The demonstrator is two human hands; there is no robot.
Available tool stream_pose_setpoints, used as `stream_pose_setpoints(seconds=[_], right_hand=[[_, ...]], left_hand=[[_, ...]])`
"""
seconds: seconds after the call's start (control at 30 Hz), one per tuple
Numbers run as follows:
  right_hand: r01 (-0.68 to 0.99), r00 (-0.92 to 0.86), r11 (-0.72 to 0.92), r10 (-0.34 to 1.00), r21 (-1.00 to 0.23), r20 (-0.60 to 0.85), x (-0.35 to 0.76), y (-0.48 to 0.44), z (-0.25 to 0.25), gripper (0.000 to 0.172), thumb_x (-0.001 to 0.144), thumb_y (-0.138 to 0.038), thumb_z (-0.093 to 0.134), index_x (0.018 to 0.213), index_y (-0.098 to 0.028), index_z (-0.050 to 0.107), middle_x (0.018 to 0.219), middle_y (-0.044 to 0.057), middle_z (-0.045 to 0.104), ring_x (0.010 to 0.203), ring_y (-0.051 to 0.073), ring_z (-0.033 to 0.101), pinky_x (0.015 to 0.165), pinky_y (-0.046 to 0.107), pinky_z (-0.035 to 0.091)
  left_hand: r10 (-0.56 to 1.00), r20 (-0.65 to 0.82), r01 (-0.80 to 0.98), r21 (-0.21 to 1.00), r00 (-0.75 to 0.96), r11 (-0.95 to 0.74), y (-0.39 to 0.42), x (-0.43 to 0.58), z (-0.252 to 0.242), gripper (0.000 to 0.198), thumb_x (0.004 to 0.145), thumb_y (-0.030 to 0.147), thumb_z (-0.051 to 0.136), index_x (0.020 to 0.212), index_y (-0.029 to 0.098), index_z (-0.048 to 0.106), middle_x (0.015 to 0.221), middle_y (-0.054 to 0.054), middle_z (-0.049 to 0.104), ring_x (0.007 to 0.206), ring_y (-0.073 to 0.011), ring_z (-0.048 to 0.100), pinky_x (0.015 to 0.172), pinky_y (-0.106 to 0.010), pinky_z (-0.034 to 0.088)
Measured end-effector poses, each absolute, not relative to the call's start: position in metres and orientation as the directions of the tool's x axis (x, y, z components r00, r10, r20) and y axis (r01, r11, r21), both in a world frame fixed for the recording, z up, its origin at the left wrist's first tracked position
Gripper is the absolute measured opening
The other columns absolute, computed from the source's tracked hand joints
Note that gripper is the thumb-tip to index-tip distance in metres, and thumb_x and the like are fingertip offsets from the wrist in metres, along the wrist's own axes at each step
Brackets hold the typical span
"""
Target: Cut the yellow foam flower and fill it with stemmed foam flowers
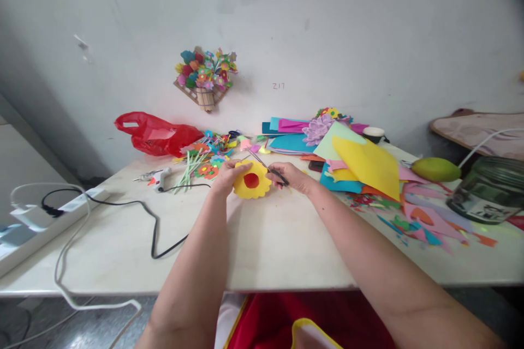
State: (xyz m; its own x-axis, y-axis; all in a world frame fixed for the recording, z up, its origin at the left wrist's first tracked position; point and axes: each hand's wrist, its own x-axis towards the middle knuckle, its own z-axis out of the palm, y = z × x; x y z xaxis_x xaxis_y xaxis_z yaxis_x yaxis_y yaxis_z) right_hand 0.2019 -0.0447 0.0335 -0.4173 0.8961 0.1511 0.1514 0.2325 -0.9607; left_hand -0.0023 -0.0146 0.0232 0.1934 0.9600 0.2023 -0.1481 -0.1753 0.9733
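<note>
A yellow flower cutout (250, 191) with a scalloped edge and a red round centre is pinched at its upper left by my left hand (226, 175). My right hand (290, 176) is closed on the dark handles of a pair of scissors (278, 175). The scissor blades point up and to the left, just above the flower's upper right edge. Whether they touch the yellow sheet, I cannot tell. To the left of my left hand lie an orange flower (207, 171) and a bundle of pale green sticks (190, 170).
A white glue gun (160, 179) with a black cord lies left. Behind are a red plastic bag (158, 135) and small colourful pieces. Coloured sheets (364, 161), scraps (426, 223) and a glass jar (489, 191) stand right. A power strip (69, 215) lies far left.
</note>
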Motion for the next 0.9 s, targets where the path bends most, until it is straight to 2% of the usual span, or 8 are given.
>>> stream_pose_setpoints(seconds=[0.17, 0.3, 0.47, 0.6, 0.67, 0.73, 0.8, 0.9], right_hand=[[0.080, -0.328, 0.303, 0.908, -0.950, 0.262, 0.202, -0.035, 0.026, 0.039, 0.058, -0.037, 0.075, 0.084, -0.014, 0.057, 0.058, -0.007, 0.051, 0.049, 0.006, 0.044, 0.048, 0.022, 0.034], [0.019, -0.224, 0.395, 0.897, -0.918, 0.381, 0.200, -0.026, 0.021, 0.045, 0.051, -0.030, 0.078, 0.088, -0.016, 0.057, 0.063, -0.006, 0.054, 0.060, 0.010, 0.051, 0.061, 0.025, 0.041], [0.004, -0.182, 0.396, 0.903, -0.918, 0.389, 0.197, -0.024, 0.019, 0.043, 0.049, -0.025, 0.075, 0.087, -0.016, 0.057, 0.061, -0.007, 0.053, 0.058, 0.009, 0.049, 0.061, 0.025, 0.041], [-0.013, -0.154, 0.351, 0.924, -0.936, 0.349, 0.196, -0.027, 0.019, 0.043, 0.050, -0.027, 0.074, 0.088, -0.016, 0.058, 0.059, -0.007, 0.053, 0.055, 0.008, 0.048, 0.056, 0.024, 0.038], [-0.046, -0.123, 0.322, 0.938, -0.946, 0.325, 0.197, -0.028, 0.021, 0.044, 0.050, -0.027, 0.074, 0.089, -0.016, 0.058, 0.059, -0.007, 0.054, 0.056, 0.009, 0.049, 0.056, 0.024, 0.039], [-0.080, -0.093, 0.297, 0.948, -0.951, 0.304, 0.197, -0.029, 0.022, 0.044, 0.049, -0.027, 0.075, 0.089, -0.016, 0.058, 0.059, -0.007, 0.054, 0.056, 0.009, 0.050, 0.055, 0.023, 0.039], [-0.098, -0.069, 0.289, 0.953, -0.952, 0.296, 0.198, -0.029, 0.023, 0.045, 0.047, -0.026, 0.076, 0.087, -0.016, 0.058, 0.057, -0.008, 0.052, 0.055, 0.008, 0.049, 0.054, 0.022, 0.039], [-0.098, -0.048, 0.292, 0.953, -0.951, 0.298, 0.199, -0.029, 0.024, 0.043, 0.047, -0.025, 0.075, 0.086, -0.016, 0.058, 0.057, -0.008, 0.052, 0.053, 0.008, 0.048, 0.052, 0.022, 0.038]], left_hand=[[0.958, 0.167, -0.128, 0.982, 0.233, -0.140, -0.017, -0.001, 0.024, 0.031, 0.053, 0.038, 0.081, 0.056, 0.016, 0.059, 0.051, 0.000, 0.059, 0.042, -0.0116, 0.054, 0.041, -0.022, 0.041], [0.939, 0.138, -0.075, 0.990, 0.314, -0.121, -0.018, 0.002, 0.024, 0.029, 0.057, 0.039, 0.078, 0.059, 0.016, 0.061, 0.054, -0.001, 0.061, 0.044, -0.0132, 0.056, 0.042, -0.023, 0.042], [0.916, 0.109, 0.017, 0.992, 0.386, -0.125, -0.015, 0.003, 0.018, 0.030, 0.060, 0.043, 0.077, 0.066, 0.015, 0.065, 0.060, -0.004, 0.064, 0.048, -0.0149, 0.058, 0.045, -0.024, 0.041], [0.954, 0.178, -0.027, 0.984, 0.241, -0.177, -0.007, 0.003, 0.014, 0.042, 0.064, 0.057, 0.069, 0.063, 0.015, 0.066, 0.060, -0.005, 0.063, 0.049, -0.0145, 0.056, 0.046, -0.025, 0.039], [0.970, 0.215, -0.083, 0.975, 0.112, -0.207, -0.001, 0.001, 0.013, 0.047, 0.066, 0.063, 0.064, 0.066, 0.016, 0.068, 0.066, -0.008, 0.066, 0.060, -0.0175, 0.060, 0.055, -0.027, 0.043], [0.973, 0.217, -0.119, 0.971, 0.079, -0.207, 0.005, -0.001, 0.012, 0.051, 0.069, 0.067, 0.058, 0.068, 0.017, 0.069, 0.072, -0.010, 0.068, 0.070, -0.0206, 0.062, 0.064, -0.030, 0.045], [0.973, 0.221, -0.126, 0.969, 0.073, -0.211, 0.008, -0.005, 0.011, 0.051, 0.070, 0.066, 0.057, 0.070, 0.017, 0.070, 0.076, -0.010, 0.068, 0.075, -0.0207, 0.062, 0.068, -0.030, 0.045], [0.965, 0.241, -0.103, 0.968, 0.104, -0.230, 0.007, -0.009, 0.009, 0.040, 0.065, 0.056, 0.069, 0.074, 0.017, 0.070, 0.075, -0.007, 0.068, 0.071, -0.0177, 0.060, 0.065, -0.027, 0.043]])
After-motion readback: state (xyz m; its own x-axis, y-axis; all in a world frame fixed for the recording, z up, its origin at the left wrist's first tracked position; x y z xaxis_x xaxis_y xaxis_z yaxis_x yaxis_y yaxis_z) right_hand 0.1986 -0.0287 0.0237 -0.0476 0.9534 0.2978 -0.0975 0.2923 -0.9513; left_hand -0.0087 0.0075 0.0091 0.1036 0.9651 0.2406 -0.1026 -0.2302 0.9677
